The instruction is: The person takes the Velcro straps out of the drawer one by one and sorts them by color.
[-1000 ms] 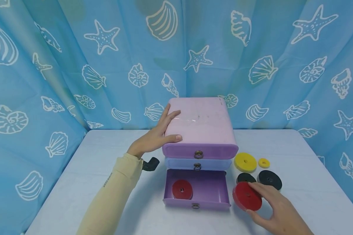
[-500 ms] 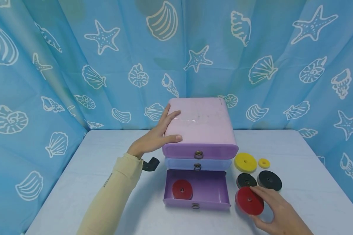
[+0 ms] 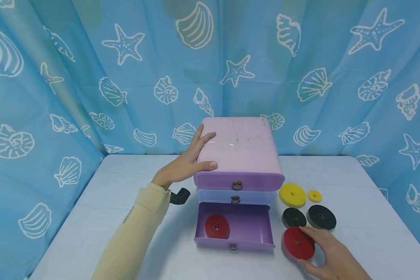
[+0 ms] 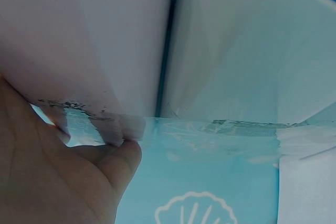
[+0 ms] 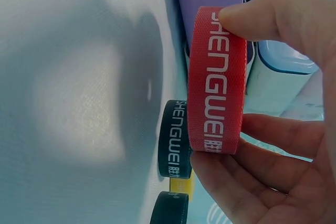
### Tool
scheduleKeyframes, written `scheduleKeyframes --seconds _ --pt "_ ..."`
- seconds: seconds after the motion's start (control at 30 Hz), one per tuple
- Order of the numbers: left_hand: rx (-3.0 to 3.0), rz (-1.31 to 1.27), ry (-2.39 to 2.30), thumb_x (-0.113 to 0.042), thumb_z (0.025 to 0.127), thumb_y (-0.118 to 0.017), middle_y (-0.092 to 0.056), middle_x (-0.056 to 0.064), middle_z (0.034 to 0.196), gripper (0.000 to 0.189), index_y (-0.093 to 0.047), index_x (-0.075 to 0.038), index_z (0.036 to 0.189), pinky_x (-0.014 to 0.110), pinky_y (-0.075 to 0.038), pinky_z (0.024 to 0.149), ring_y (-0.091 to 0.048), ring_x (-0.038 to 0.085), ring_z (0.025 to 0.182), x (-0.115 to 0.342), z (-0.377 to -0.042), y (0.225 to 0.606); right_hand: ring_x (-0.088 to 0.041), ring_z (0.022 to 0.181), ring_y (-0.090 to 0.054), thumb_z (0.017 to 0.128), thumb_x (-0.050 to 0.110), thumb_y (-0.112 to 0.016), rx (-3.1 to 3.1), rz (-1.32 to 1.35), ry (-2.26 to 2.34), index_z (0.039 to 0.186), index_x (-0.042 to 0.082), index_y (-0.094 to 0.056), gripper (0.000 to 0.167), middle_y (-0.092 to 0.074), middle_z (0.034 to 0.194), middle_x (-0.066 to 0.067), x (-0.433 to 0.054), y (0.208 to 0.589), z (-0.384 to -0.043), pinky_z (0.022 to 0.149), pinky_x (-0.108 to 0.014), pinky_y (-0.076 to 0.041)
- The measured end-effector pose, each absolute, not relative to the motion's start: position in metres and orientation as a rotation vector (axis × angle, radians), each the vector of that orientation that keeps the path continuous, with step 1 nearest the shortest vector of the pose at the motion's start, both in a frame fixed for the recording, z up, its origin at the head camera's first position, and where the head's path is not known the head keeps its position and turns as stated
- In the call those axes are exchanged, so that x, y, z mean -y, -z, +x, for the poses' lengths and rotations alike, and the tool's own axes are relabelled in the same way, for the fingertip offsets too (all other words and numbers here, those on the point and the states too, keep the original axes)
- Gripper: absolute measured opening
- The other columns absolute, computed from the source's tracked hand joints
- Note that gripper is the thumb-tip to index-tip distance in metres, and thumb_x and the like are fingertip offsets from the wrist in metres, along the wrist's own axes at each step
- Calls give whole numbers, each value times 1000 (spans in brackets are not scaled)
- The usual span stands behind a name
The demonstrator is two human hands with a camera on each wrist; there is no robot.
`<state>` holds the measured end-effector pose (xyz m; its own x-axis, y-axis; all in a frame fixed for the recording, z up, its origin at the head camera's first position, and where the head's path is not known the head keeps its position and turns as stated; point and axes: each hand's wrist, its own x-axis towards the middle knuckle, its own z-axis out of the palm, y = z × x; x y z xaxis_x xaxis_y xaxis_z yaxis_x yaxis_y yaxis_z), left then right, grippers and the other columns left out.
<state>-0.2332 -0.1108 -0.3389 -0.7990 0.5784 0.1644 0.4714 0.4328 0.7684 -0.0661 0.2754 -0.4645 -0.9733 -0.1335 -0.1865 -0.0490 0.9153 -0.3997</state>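
Note:
My right hand (image 3: 330, 251) pinches a red roll of fabric tape (image 3: 298, 243) between thumb and fingers, to the right of the open bottom drawer. White lettering runs along its edge in the right wrist view, where the red tape roll (image 5: 218, 82) overlaps a black tape roll (image 5: 175, 139). My left hand (image 3: 185, 163) rests on the left side and top of a small pink drawer cabinet (image 3: 241, 146), fingers spread. Another red tape roll (image 3: 217, 226) lies at the left inside the pulled-out purple drawer (image 3: 252, 223). In the left wrist view the hand (image 4: 58, 166) lies against the cabinet's side.
Beyond the held roll lie a smaller black roll (image 3: 294, 217), a larger black roll (image 3: 321, 217), a large yellow roll (image 3: 292, 195) and a small yellow roll (image 3: 314, 196). The upper purple drawer (image 3: 213, 181) and blue drawer (image 3: 215, 195) are closed. A blue curtain (image 3: 143, 97) hangs behind the white table (image 3: 126, 182).
My right hand has drawn the red tape roll slightly toward me and to the right, uncovering more of the smaller black roll. The left hand stays in place on the cabinet.

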Motion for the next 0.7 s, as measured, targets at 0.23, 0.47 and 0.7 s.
scheduleKeyframes --seconds 0.23,0.47,0.7 --pt "-2555 937 -1299 -53 91 -62 23 -17 163 84 -16 -38 160 72 -16 112 13 22 153 111 -232 338 -47 123 -50 71 50 -88 -2854 -141 604 141 3 -52 92 -56 136 -23 -277 469 -67 88 -58 -53" --pt "-2561 936 -1292 -61 89 -61 23 -16 164 87 -16 -38 160 72 -17 111 12 23 153 111 -232 339 -40 115 -57 70 52 -87 -2814 -116 614 141 1 -52 94 -59 132 -19 -278 472 -71 90 -58 -52" --pt "-2553 935 -1297 -59 90 -61 23 -16 164 86 -15 -39 160 71 -18 111 12 23 153 111 -233 339 -35 113 -57 67 57 -88 -2778 -59 651 141 3 -53 98 -59 132 -16 -280 476 -71 90 -57 -53"
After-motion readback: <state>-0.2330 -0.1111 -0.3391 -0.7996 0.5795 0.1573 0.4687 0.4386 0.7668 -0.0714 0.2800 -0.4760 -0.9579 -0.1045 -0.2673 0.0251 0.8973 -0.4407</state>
